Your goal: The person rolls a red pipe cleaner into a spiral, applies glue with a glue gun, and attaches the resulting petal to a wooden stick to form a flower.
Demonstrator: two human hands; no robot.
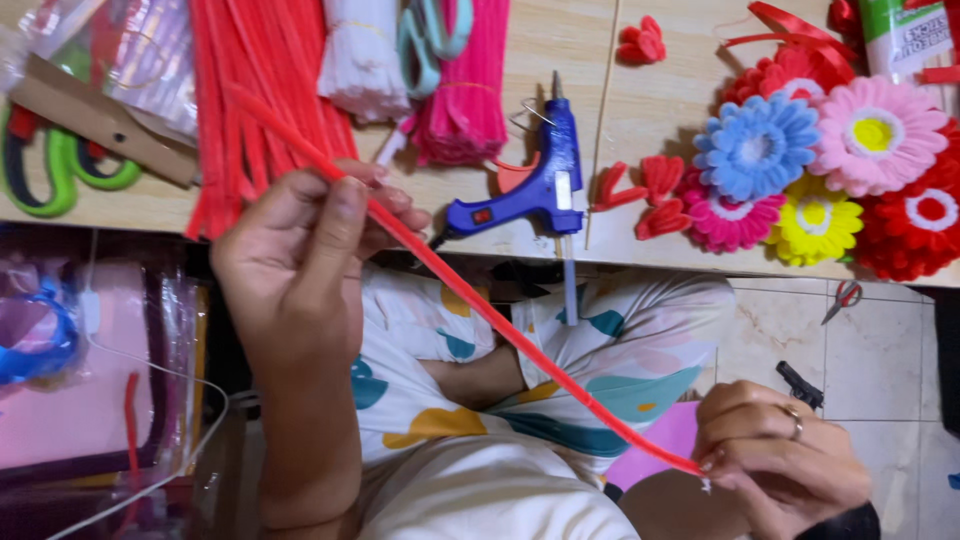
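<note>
A long red pipe cleaner (500, 322) stretches diagonally between both hands above my lap. My left hand (300, 250) pinches it near its upper end, just in front of the wooden table's edge (150, 205); the tip sticks out past the fingers toward a bundle of red pipe cleaners (250, 90). My right hand (775, 460), with a ring on one finger, pinches the lower end at the bottom right. A blue glue gun (540, 175) lies on the table between the hands.
Pink (465, 90) and white (360, 55) pipe cleaner bundles, green-handled scissors (60, 170) and a thin wooden stick (603, 110) lie on the table. Finished pipe cleaner flowers (820, 165) and small red petals (650, 190) sit at the right. Small scissors (845, 298) lie on the tiled floor.
</note>
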